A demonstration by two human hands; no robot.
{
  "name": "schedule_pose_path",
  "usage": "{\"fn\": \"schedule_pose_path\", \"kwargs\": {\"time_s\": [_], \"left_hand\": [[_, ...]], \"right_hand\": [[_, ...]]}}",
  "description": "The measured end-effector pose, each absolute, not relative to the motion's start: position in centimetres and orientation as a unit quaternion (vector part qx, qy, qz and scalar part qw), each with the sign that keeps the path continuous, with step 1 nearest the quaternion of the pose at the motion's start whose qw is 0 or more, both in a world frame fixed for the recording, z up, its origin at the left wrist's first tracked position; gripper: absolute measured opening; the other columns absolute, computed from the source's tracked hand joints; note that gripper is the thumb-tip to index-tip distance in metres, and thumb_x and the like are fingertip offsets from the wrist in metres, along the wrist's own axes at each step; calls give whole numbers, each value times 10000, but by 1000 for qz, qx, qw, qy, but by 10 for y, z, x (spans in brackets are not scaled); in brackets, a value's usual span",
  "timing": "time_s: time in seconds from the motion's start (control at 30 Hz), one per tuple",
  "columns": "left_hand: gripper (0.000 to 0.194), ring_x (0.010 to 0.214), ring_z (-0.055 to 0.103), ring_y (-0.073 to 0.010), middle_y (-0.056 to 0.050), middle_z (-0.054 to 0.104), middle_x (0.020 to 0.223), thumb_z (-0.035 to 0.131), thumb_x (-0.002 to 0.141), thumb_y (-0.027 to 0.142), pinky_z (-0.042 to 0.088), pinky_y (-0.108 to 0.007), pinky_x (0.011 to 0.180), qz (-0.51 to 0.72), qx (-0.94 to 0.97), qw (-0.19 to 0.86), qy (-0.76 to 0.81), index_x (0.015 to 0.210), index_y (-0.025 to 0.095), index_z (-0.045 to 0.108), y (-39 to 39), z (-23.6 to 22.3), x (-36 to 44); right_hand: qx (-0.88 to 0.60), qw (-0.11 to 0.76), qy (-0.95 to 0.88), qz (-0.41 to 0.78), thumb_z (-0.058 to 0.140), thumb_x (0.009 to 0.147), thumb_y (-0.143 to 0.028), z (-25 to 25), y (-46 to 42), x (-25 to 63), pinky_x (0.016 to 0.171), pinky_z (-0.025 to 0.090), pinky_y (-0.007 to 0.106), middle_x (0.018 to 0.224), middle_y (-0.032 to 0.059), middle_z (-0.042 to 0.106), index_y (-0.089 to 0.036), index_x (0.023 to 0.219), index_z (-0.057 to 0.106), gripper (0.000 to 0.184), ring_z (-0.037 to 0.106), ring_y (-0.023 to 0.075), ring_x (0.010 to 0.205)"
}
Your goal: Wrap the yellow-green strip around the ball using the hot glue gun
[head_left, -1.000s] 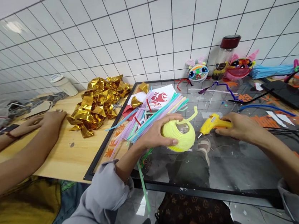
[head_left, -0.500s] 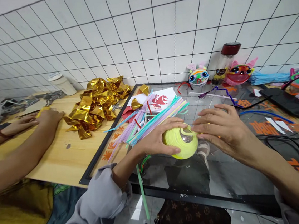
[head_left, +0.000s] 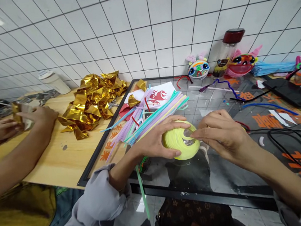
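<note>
My left hand is wrapped around a ball covered in coiled yellow pipe cleaner, thumb below and fingers over the top. A round gap in the coils shows the clear plastic surface beneath. At the right edge of that gap, my right hand pinches the yellow pipe cleaner between thumb and fingertips. Both hands are above a dark-framed glass tabletop. Just beyond my left hand lies a bundle of pastel pipe cleaners.
Folded gold paper pieces are heaped on the wooden table. Farther left, a co-worker's hands hold gold paper. Two decorated face balls and a red-capped bottle stand by the wall. Black cables and a phone lie right.
My right hand's fingers have curled in and moved to the gap's edge. My left hand keeps its hold on the ball. The co-worker's hands have raised a gold paper piece.
</note>
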State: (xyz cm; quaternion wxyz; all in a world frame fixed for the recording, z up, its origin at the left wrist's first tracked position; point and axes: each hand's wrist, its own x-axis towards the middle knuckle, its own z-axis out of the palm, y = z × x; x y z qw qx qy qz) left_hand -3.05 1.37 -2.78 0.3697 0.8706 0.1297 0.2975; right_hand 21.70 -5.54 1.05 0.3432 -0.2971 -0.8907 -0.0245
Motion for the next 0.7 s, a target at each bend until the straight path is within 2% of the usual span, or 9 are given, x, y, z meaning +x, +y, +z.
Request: {"fn": "schedule_pose_path", "kwargs": {"time_s": [0.43, 0.7], "left_hand": [[721, 1435, 491, -359, -158, 514, 1516, 819, 747, 442, 356, -593, 1221, 292, 871, 372, 134, 1406, 267, 585, 14, -29, -29], [640, 1437, 493, -339, -153, 528, 1504, 781, 801, 454, 363, -576, 1220, 294, 866, 376, 153, 1384, 266, 597, 11, -25, -29]], "right_hand": [[-295, 328, -895, -71, 539, 967, -38, 5, -59, 213, 837, 352, 369, 864, 22, 673, -202, 1025, 679, 223, 551, 162, 797], [-291, 326, -896, -76, 548, 963, -38, 8, -62, 209, 845, 353, 371, 854, 24, 672, -187, 1017, 687, 210, 542, 163, 786]]}}
